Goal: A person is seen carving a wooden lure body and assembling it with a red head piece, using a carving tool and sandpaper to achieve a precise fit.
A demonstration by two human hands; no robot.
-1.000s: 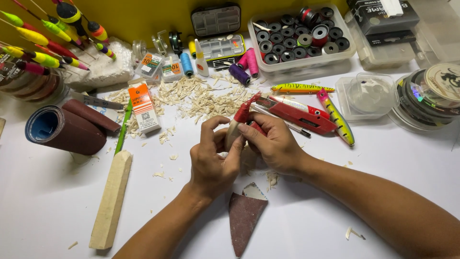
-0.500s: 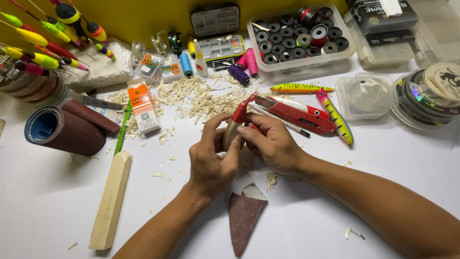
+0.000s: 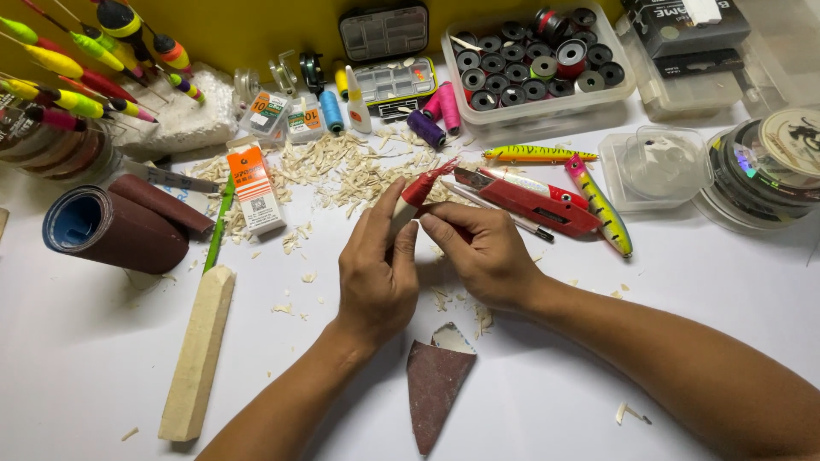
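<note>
My left hand (image 3: 376, 273) and right hand (image 3: 483, 252) meet mid-table, fingers pinched closed around a small wooden piece (image 3: 401, 218). The piece is pale, wrapped in red sandpaper (image 3: 423, 188) at its far end.

A hobby workbench for making fishing tackle: wood shavings (image 3: 350, 171), sandpaper rolls (image 3: 111, 226), painted floats (image 3: 77, 64), fishing lures (image 3: 598, 205) and a bin of line spools (image 3: 538, 64).

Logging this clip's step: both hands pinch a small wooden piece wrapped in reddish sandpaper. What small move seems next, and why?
Probably another short rub of the sandpaper along the wooden piece. The left hand pinches the pale piece upright, and the right hand presses the folded paper against its upper end. The utility knife lies untouched beside the wood shavings, so carving looks finished.
</note>
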